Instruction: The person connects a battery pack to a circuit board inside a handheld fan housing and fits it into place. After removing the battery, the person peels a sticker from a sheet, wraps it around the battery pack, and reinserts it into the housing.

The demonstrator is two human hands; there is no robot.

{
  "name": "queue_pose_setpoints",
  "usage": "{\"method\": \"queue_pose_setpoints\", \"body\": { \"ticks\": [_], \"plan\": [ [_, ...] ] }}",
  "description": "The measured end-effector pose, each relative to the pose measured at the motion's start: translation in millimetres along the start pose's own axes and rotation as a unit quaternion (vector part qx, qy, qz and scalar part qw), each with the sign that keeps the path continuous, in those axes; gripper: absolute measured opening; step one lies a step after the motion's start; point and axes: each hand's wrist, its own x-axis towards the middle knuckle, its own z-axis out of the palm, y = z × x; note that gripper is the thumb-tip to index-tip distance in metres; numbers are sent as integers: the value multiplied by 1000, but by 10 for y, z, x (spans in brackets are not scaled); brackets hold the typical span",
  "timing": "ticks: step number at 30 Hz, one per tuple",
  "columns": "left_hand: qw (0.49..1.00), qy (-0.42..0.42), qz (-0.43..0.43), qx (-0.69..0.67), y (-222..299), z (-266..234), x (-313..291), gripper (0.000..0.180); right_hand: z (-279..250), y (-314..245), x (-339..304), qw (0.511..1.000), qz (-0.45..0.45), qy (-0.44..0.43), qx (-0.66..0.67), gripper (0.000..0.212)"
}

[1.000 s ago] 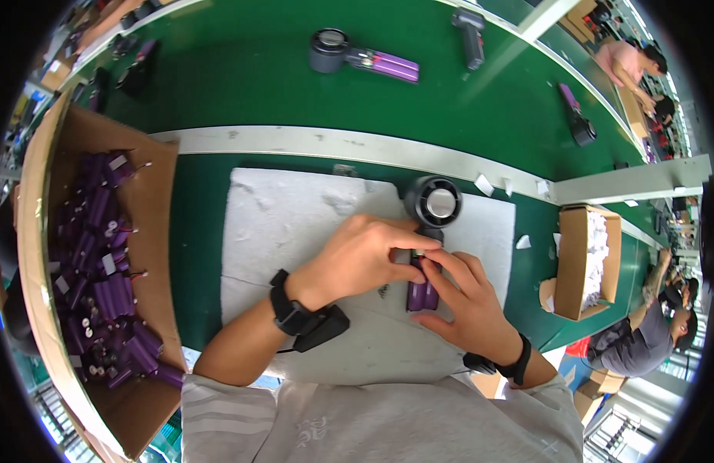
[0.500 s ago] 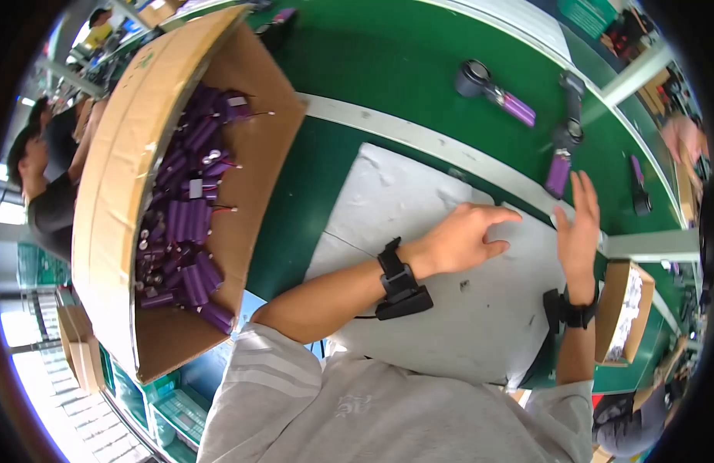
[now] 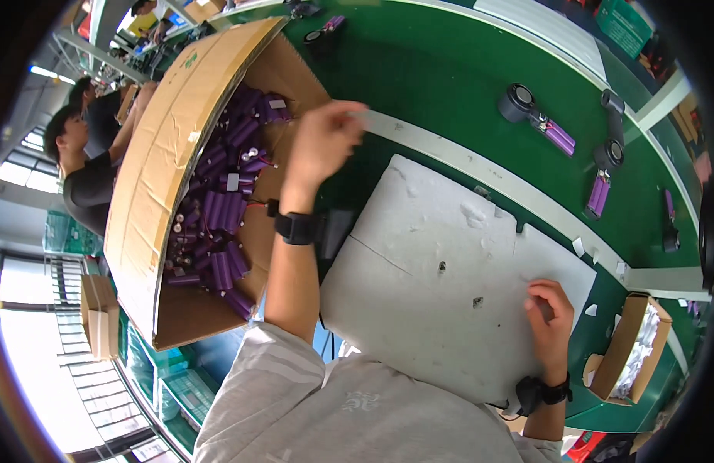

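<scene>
My left hand is raised beside the inner flap of a large cardboard box; its fingers are smeared by motion, so their grip cannot be told. Purple-wrapped battery packs, some with red wires, lie heaped in the box. My right hand rests over the right part of a white foam sheet, fingers loosely bent, a gap between thumb and forefinger, nothing visible in it. Both wrists wear black straps with small modules.
On the green belt beyond a pale rail lie dark round-headed devices with purple packs attached. A small carton with white pieces stands at right. White scraps lie near the sheet. Co-workers are at far left.
My left hand has swung from above the foam sheet leftward to the box. My right hand has come nearer to me and its stretched fingers have bent. The view has shifted.
</scene>
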Motion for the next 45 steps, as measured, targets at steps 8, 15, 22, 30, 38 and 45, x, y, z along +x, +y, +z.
{"method": "queue_pose_setpoints", "body": {
  "ticks": [8, 15, 22, 30, 38, 45],
  "plan": [
    [892, 181, 6, 415, -766, -637, 328, 25, 11, 29, -32, 998, -18, 24, 62, 11],
    [925, 142, -66, 345, -735, -732, 400, 21, -8, 17, -89, 998, -3, 21, 65, 12],
    [987, -148, 66, 16, 559, -252, -483, 21, -25, 34, -44, 994, -15, 14, 105, 18],
    [837, -489, 66, -235, 985, 1478, -1055, 22, 30, -2, -145, 923, -11, -28, 384, 48],
    [840, -416, -15, -349, 579, 2051, -1193, 31, 9, 65, -155, 986, 59, -10, 158, 65],
    [825, -479, 23, -301, 589, 1978, -1169, 43, 128, 151, -165, 989, -53, 52, 124, 68]
  ]
}}
